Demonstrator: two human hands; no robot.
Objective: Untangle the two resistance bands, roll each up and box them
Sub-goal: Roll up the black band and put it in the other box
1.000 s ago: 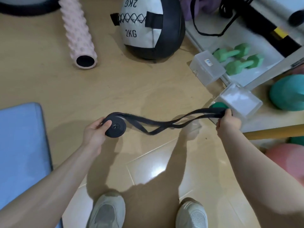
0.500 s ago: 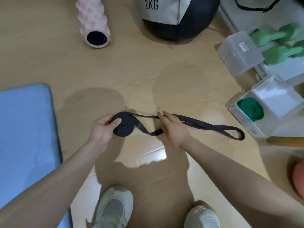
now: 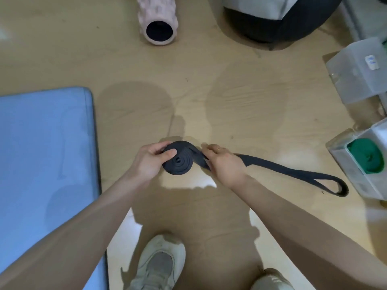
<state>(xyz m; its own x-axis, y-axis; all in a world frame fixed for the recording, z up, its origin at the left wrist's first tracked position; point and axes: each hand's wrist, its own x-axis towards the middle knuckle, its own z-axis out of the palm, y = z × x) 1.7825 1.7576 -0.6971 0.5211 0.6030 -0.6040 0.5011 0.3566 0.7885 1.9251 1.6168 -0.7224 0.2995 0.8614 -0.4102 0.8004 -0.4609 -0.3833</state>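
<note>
Head view: both hands, left hand (image 3: 148, 162) and right hand (image 3: 225, 164), gripping black band (image 3: 180, 161) above wooden floor (image 3: 240, 105), apparently beside blue mat (image 3: 46, 153).

From my remote seat this reads as a home workout corner or small gym room. I see a pale wood-look floor (image 3: 240, 91) with a blue exercise mat (image 3: 46, 153) lying at the left, a pink knobbly foam roller (image 3: 158, 19) at the top, and beside it a heavy black-and-grey ball (image 3: 278, 19), probably a medicine ball, though its top is cut off. At the right edge stand two clear plastic boxes (image 3: 356, 72), one holding a rolled green band (image 3: 365, 156). The person wears light trainers (image 3: 159, 266), which fits an exercise space.
</note>
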